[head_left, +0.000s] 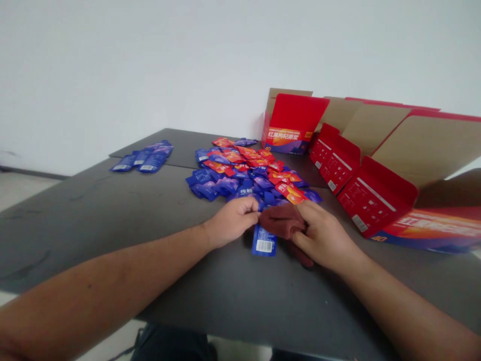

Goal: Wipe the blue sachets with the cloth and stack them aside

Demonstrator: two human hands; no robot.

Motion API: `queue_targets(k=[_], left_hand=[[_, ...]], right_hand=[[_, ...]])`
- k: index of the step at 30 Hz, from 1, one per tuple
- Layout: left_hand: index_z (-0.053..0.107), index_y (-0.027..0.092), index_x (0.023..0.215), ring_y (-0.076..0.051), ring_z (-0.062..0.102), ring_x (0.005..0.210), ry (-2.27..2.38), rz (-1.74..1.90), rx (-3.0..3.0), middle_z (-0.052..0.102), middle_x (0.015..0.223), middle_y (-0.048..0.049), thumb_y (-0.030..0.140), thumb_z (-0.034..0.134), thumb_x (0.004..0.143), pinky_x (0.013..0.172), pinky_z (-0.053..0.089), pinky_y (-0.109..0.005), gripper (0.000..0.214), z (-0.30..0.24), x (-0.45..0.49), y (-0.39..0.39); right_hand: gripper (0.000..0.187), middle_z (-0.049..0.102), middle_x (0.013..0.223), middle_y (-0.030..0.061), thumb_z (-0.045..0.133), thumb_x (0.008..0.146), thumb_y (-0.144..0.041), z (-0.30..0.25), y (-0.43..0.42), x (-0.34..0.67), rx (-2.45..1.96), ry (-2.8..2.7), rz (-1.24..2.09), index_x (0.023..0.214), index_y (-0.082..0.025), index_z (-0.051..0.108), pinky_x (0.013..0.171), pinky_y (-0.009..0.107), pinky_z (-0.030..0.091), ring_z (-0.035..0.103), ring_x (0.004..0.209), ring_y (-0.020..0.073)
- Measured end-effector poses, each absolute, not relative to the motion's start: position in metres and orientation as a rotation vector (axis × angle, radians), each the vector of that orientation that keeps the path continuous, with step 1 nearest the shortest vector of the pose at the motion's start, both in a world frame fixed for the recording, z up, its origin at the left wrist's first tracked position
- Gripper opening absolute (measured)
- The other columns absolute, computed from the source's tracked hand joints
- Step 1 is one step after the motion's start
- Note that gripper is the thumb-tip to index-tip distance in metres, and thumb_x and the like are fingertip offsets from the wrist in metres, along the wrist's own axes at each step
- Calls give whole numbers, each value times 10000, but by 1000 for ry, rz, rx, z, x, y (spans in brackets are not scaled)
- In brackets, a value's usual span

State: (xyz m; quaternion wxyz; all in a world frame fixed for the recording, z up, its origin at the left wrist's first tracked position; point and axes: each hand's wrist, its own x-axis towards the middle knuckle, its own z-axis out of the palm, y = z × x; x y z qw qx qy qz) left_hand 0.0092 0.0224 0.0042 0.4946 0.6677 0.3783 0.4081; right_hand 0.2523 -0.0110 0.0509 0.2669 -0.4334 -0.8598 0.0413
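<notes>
My left hand (235, 220) is closed, with thumb and forefinger pinching the upper left edge of a blue sachet (264, 244). The sachet's lower end, with a white barcode label, shows below my hands. My right hand (326, 235) grips a folded brown cloth (280, 220), which lies against the sachet and covers much of its middle. Just beyond both hands spreads a loose heap of sachets, with blue ones (225, 185) mostly at the left and front and red-orange ones (289, 191) toward the right and back.
On the dark table (131, 210), a small group of blue sachets (150, 158) lies at the far left. Behind the heap stands an open red carton (293, 125). More open cartons (379, 195) line the right side, flaps raised. A white wall rises behind.
</notes>
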Motion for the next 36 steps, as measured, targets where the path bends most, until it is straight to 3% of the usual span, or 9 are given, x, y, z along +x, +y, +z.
queue_targets(k=[7,12,16,23,36], left_hand=[[531,180,743,-125,475,695,886,954,1701,531,734,13,305,661,873,649,399,-256,222,8,7,20],[529,182,727,-124,448,694,919,937,1699,506,722,17,298,658,881,634,385,-249,233,7,7,20],[541,184,753,-126,465,694,923,934,1694,518,728,19,309,665,879,643,394,-251,216,6,6,21],[536,178,728,-122,462,688,942,934,1691,523,726,18,319,656,889,635,391,-250,245,6,6,20],[569,181,728,-132,520,683,980,877,1844,586,721,10,313,660,891,644,427,-256,228,11,4,19]], right_hand=[[59,619,829,38,622,833,-257,45,-6,258,-1298,-2162,-27,840,-241,565,688,358,462,616,784,241],[107,645,849,25,626,813,-173,45,-9,255,-1094,-2343,171,884,-251,604,673,333,472,626,793,221],[91,659,874,37,645,831,-194,45,-11,254,-1224,-2250,80,907,-236,617,693,344,477,635,809,226],[146,612,847,19,643,803,-160,48,-14,251,-1134,-2367,181,805,-242,521,682,317,447,600,799,201],[82,687,944,51,648,870,-251,45,-11,254,-1298,-2217,139,944,-227,622,769,354,463,625,872,229]])
